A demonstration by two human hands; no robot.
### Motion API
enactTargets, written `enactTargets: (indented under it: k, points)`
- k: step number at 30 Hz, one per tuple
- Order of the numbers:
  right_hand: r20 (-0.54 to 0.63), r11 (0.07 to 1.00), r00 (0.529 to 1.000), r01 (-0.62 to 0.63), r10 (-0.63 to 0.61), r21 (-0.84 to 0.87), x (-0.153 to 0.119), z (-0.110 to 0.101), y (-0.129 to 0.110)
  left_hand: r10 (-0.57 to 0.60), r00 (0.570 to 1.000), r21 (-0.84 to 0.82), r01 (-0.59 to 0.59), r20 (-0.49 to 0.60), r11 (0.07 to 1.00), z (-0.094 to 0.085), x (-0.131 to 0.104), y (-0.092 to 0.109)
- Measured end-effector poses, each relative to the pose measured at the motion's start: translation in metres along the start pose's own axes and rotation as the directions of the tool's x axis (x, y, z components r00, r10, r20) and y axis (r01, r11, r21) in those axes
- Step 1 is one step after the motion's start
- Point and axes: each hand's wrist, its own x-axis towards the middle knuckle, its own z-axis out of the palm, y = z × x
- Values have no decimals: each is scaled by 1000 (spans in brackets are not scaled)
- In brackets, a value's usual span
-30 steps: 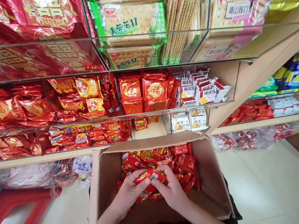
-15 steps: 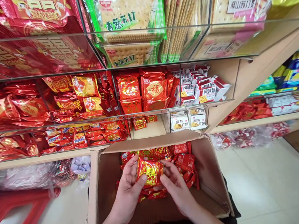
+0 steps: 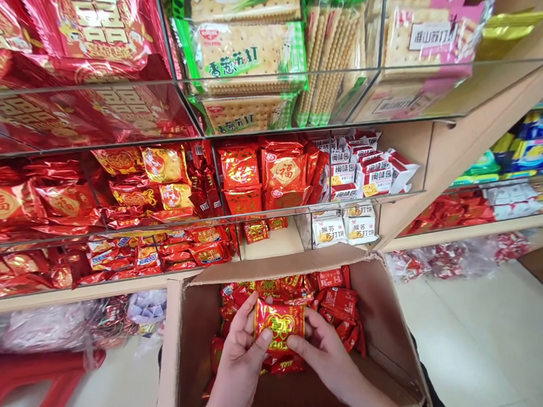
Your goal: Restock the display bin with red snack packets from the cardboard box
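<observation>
Between my two hands is one small red packet (image 3: 280, 326) with gold print, its printed face turned up toward me. My left hand (image 3: 243, 351) grips its left side, thumb on the front. On the right side, my right hand (image 3: 321, 344) pinches it with the thumb near the lower edge. Both hands are over an open cardboard box (image 3: 384, 320), which holds a heap of similar red packets (image 3: 338, 302). The fingers behind the packet are partly hidden.
Behind the box stands a shelf (image 3: 275, 244) with clear dividers, stocked with red packets, white packets (image 3: 331, 231) and green-edged crackers (image 3: 250, 53). A red stool (image 3: 36, 385) is at the lower left. Plastic bags (image 3: 50, 327) lie under the shelf.
The packet and both hands have shifted slightly right, and the packet sits more level. The shelves appear a little lower in the view.
</observation>
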Motion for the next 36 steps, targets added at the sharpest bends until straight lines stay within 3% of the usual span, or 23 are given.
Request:
enactTargets:
  k: [4,9,11,13,15,17,19,21,25,29,32,34,36]
  points:
    - [15,999,999,-37,36,31,1,3,-9,21,999,63,-22,29,998,1,1,5]
    - [17,999,999,-33,33,8,3,-3,-7,-74,993,78,67,90,995,-3,1,10]
    - [0,998,999,-38,38,-56,4,-9,-5,-69,993,190,49,98,980,-11,5,11]
    - [-66,982,998,-13,1,-187,6,-21,-6,-38,996,413,2,79,911,-26,12,11]
    - [-161,934,985,3,-65,-358,6,-35,-8,19,999,715,-40,37,698,-46,21,10]
    - [-237,857,966,-37,-101,-513,3,-51,-9,69,998,943,-34,11,332,-67,29,5]
    - [-294,778,950,-106,-104,-619,-3,-64,-8,54,999,1000,-3,3,6,-84,35,-3]
    - [-339,704,935,-175,-99,-688,-11,-73,-5,-4,1000,990,5,-5,-140,-94,39,-12]
    - [-370,618,924,-238,-93,-749,-31,-78,3,-87,996,988,-20,6,-154,-100,43,-25]
    - [-321,530,947,-258,-27,-808,-45,-81,8,-91,995,985,-50,36,-163,-94,44,-20]
    - [-190,472,979,-203,76,-858,-49,-89,17,-43,983,973,-181,177,-143,-84,43,-17]
    - [-126,427,983,-173,137,-887,-49,-95,25,-9,949,942,-313,314,-122,-78,43,-20]
    - [-111,320,982,-155,152,-935,-48,-98,32,3,922,916,-383,386,-121,-74,44,-25]
